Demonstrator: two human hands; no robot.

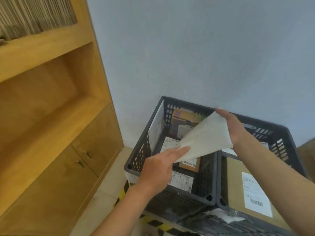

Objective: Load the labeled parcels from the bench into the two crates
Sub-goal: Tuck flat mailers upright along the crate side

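A flat white parcel (204,138) hangs tilted above the left black crate (141,150). My right hand (233,126) grips its upper right edge. My left hand (158,171) pinches its lower left corner, fingers stretched along the edge. Inside the left crate lie several labeled parcels, among them a brown box (184,123) at the back and a white mailer (157,126) standing against the left wall. The right black crate (279,138) holds a large brown cardboard box (238,189) with a white barcode label.
A wooden shelf and cabinet unit (56,142) stands to the left of the crates. A pale wall (187,48) rises right behind them. Black-and-yellow hazard tape (122,193) marks the floor edge below the left crate.
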